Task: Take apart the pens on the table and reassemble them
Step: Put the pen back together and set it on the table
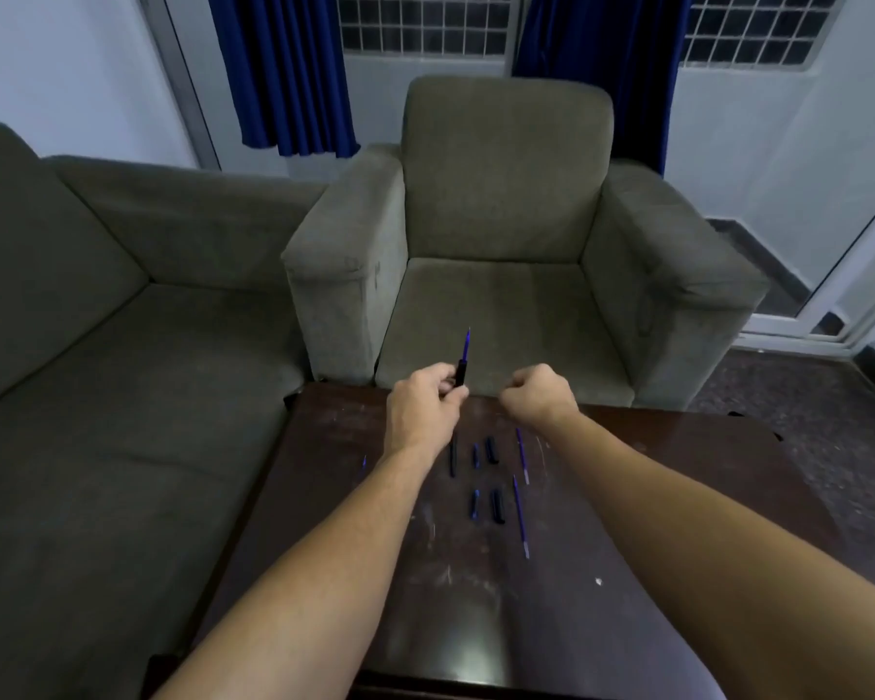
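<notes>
Pen held up over the dark table [627,497]

Left hand [420,401] pinches a black pen barrel [461,372], blue refill [467,344] jutting above; right hand [536,394] is fisted beside it, contents unclear. Loose pen parts [491,477] lie below.

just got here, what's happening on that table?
A person is working through pens, taking them apart. The left hand holds up a partly stripped pen, a black barrel piece with the blue refill sticking out of its top. The right hand is closed in a fist beside it; what it holds, if anything, can't be seen. On the dark table lie loose parts in rows: two refills, black barrel pieces and short blue pieces. Nothing is reassembled yet.
</notes>
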